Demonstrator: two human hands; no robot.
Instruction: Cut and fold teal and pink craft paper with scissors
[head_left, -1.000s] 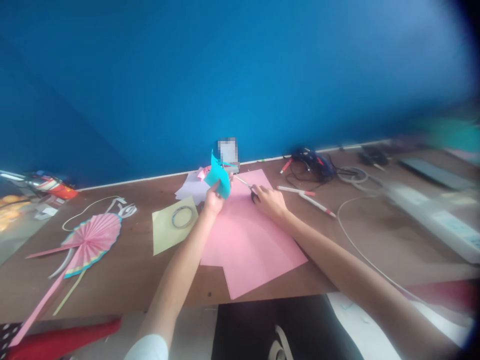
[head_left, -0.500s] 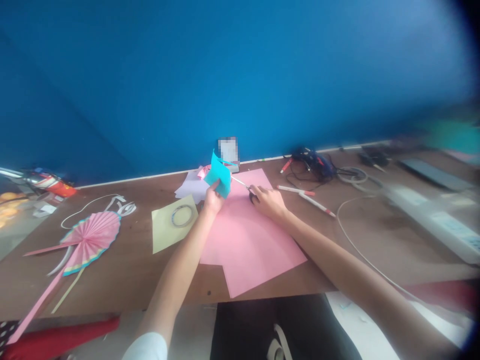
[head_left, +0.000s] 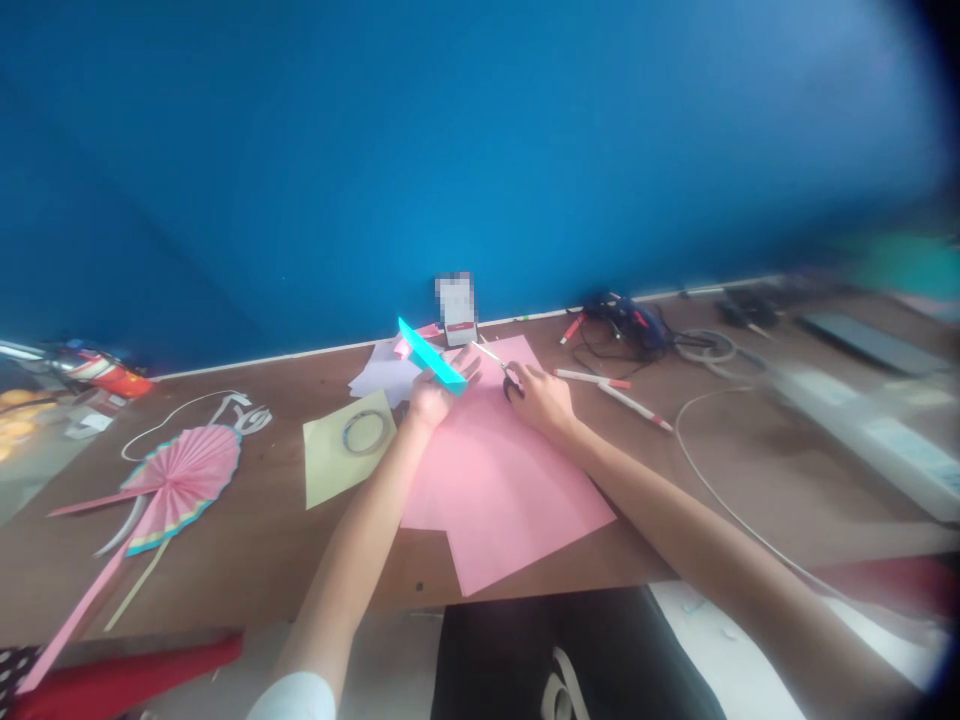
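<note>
Pink pleated paper fan [head_left: 191,462]: lies spread, far left on the brown bench [head_left: 247,560].
Thin greyish ring [head_left: 346,436]: sits on pale-yellow paper [head_left: 326,475].
Left hand [head_left: 432,402]: fingers partly spread, gripping bright turquoise paper [head_left: 430,356] above pink sheets [head_left: 510,490].
Right hand [head_left: 545,400]: fingers curl round dark-handled metal scissors [head_left: 504,367], blades just right of the turquoise paper.

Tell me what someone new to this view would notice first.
Probably the bright turquoise paper in the left hand, near the middle of the picture, with the scissors in the right hand just beside it. Next might come the big blue wall filling the upper half, then the pleated pink fan lying on the left part of the brown table.
</note>
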